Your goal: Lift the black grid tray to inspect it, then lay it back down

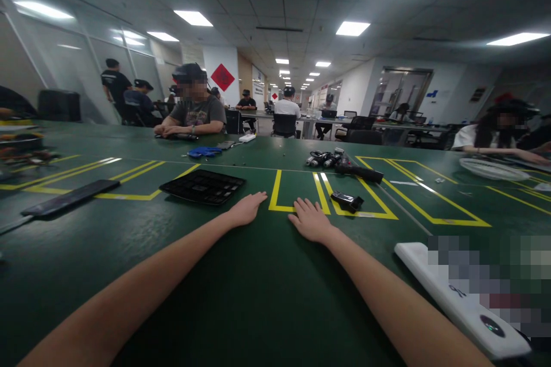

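Observation:
My left hand (248, 208) rests on the green table (241, 275), fingers stretched forward and nothing in it. Just left of it lies a flat black plastic tray (203, 186) with a grid of shallow compartments. My right hand (310, 220) lies palm down with its fingers spread, partly over a yellow tape line (297, 208). Beyond its fingertips to the right is a small black object (346, 200) with a shiny face, its kind unclear. Farther back sit a bundle of black cables (325, 158) and a long dark handle-like piece (359, 172).
A black power strip (71, 198) with a cord lies at left. A white elongated device (460, 298) is at near right. Blue gloves or cloth (204, 152) lie farther back. A person (193, 103) sits across the table; another person (495, 132) sits at far right by a white plate-like object (493, 169).

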Motion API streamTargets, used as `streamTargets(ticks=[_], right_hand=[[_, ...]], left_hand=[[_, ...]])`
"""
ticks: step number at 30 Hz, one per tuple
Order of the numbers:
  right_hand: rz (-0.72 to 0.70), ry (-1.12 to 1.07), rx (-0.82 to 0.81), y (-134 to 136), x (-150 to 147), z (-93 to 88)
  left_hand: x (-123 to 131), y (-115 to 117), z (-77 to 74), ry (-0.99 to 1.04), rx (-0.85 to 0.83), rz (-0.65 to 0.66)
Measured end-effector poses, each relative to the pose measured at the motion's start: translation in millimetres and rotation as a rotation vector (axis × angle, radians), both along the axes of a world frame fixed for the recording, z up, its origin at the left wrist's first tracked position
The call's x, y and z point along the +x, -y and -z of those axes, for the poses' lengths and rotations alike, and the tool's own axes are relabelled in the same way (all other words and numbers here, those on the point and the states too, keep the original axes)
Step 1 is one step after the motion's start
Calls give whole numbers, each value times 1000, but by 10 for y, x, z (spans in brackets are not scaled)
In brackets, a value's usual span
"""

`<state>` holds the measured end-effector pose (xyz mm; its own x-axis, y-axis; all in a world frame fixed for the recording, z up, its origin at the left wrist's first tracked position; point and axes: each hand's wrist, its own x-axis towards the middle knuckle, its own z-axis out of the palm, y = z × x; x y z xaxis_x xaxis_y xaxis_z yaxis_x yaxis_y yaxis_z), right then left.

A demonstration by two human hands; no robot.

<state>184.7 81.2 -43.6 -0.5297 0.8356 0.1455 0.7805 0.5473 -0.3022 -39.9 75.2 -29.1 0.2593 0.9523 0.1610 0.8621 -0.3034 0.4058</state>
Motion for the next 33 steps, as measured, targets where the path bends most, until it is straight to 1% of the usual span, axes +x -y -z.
streamTargets(ticks=[2,4,6,8,10,11,12,13,15,17,18,21,23,26,28,30,31,33], right_hand=[[1,17,-1,2,-5,-5],[-10,25,-1,-13,10,-48],[11,15,43,-49,67,-121],[121,-2,159,-104,184,-203],[315,-10,309,-167,354,-264],[414,-4,367,-198,449,-279],[500,10,400,-225,543,-281],[568,29,405,-249,630,-272],[652,67,327,-284,766,-229],[677,98,209,-302,838,-178],[679,110,170,-305,852,-159],[676,133,149,-300,849,-139],[672,135,156,-293,844,-147],[668,132,161,-290,854,-159],[671,127,164,-295,866,-161],[676,120,173,-303,873,-160],[676,115,173,-309,873,-160],[671,106,161,-320,868,-160]], left_hand=[[-17,5,-5,16,-8,1],[-27,27,-23,37,12,-5],[-32,65,-51,70,105,-26],[-44,109,-87,117,272,-90],[-61,147,-125,133,419,-189],[-69,163,-141,125,455,-236],[-72,176,-154,111,457,-272],[-71,186,-163,98,422,-294],[-49,204,-167,127,277,-314],[-9,222,-160,209,141,-320],[13,230,-157,254,103,-325],[53,227,-182,347,91,-340],[24,185,-258,420,86,-363],[-162,82,-475,542,86,-440],[-379,31,-644,594,104,-512],[-637,20,-774,597,125,-589],[-768,30,-811,582,133,-631],[-1006,63,-825,520,141,-708]])
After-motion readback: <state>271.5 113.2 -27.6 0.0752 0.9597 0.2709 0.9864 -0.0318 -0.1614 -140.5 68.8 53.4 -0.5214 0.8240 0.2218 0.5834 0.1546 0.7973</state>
